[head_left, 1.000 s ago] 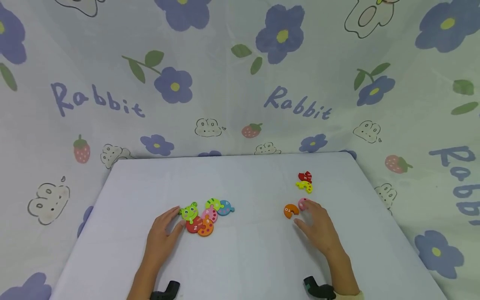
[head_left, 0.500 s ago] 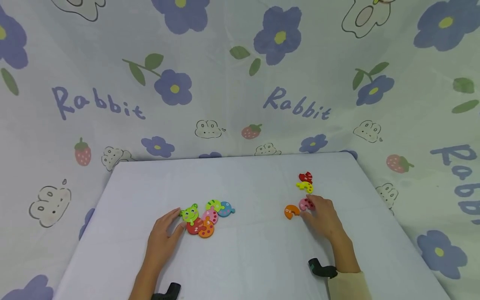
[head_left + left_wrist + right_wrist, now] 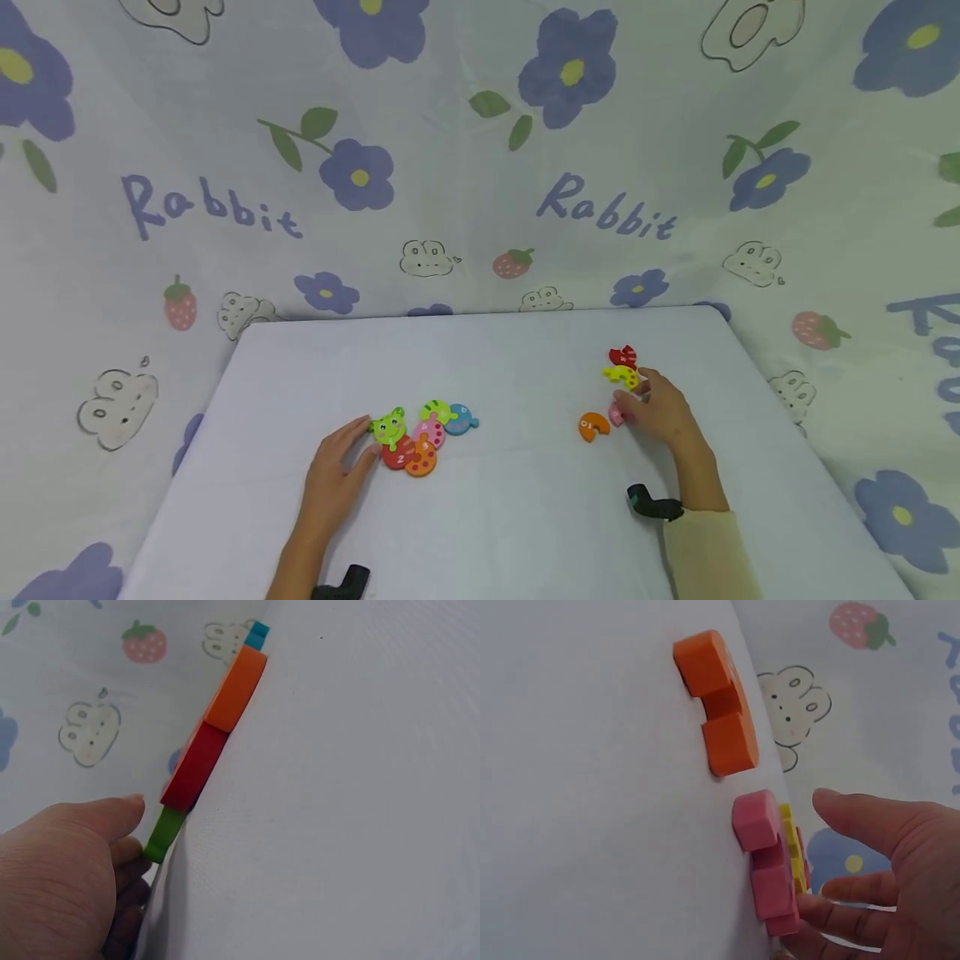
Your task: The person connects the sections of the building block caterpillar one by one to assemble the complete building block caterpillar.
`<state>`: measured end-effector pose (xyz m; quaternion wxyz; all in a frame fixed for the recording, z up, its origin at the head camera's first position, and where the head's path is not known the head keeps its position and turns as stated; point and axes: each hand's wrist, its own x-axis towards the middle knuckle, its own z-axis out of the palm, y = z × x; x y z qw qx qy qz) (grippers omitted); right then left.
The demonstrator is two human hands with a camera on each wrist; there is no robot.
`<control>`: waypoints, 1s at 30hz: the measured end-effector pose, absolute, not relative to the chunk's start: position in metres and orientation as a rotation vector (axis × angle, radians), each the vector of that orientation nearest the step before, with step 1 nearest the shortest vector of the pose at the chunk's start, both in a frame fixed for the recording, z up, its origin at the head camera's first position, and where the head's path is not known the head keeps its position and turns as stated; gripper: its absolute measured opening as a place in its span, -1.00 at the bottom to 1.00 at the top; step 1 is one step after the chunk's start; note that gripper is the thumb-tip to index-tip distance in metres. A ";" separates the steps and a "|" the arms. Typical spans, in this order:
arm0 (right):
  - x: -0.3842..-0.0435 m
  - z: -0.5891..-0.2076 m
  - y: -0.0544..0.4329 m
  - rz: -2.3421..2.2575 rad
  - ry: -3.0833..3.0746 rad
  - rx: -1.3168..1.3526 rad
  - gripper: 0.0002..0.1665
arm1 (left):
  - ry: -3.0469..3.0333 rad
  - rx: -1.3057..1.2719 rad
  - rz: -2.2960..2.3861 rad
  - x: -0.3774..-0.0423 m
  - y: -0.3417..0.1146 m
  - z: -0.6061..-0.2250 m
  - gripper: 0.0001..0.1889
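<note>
In the head view, my left hand (image 3: pixel 333 471) rests beside a chain of caterpillar puzzle pieces, its relaxed fingers at the green smiling head piece (image 3: pixel 389 428). Joined behind that head are a red piece (image 3: pixel 397 455), an orange dotted one (image 3: pixel 422 460), a pink one (image 3: pixel 432 434), a green striped one (image 3: pixel 434 409) and a blue one (image 3: pixel 461 419). Over on the right, my right hand (image 3: pixel 663 412) reaches with thumb and fingers apart to a yellow dotted piece (image 3: pixel 622 374). A loose pink piece (image 3: pixel 763 859) lies below its thumb, partly hidden in the head view.
A loose orange piece (image 3: pixel 588 428) lies left of the pink one. Behind the yellow piece sits a red striped piece (image 3: pixel 622 357). White cloth covers the table (image 3: pixel 517 517), whose back edge meets a printed curtain (image 3: pixel 457 183). Black wrist mounts (image 3: pixel 654 505) show near the front.
My right hand has moved from the loose pink piece back toward the yellow piece. The left hand stays by the green head. The whole head view has shifted slightly.
</note>
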<state>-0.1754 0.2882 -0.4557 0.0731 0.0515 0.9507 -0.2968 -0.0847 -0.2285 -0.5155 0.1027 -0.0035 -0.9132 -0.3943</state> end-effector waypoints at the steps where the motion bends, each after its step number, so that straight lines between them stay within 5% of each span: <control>1: -0.179 -0.453 0.290 -0.876 2.841 0.173 0.00 | -2.699 -0.006 -1.167 -0.085 -0.228 -0.516 -0.43; 17: -0.253 -0.441 0.285 -0.636 2.787 0.234 0.09 | -2.691 -0.013 -1.132 -0.083 -0.233 -0.514 -0.44; 30: -0.257 -0.444 0.277 -0.484 2.838 0.219 -0.17 | -2.657 -0.025 -1.156 -0.081 -0.232 -0.515 -0.44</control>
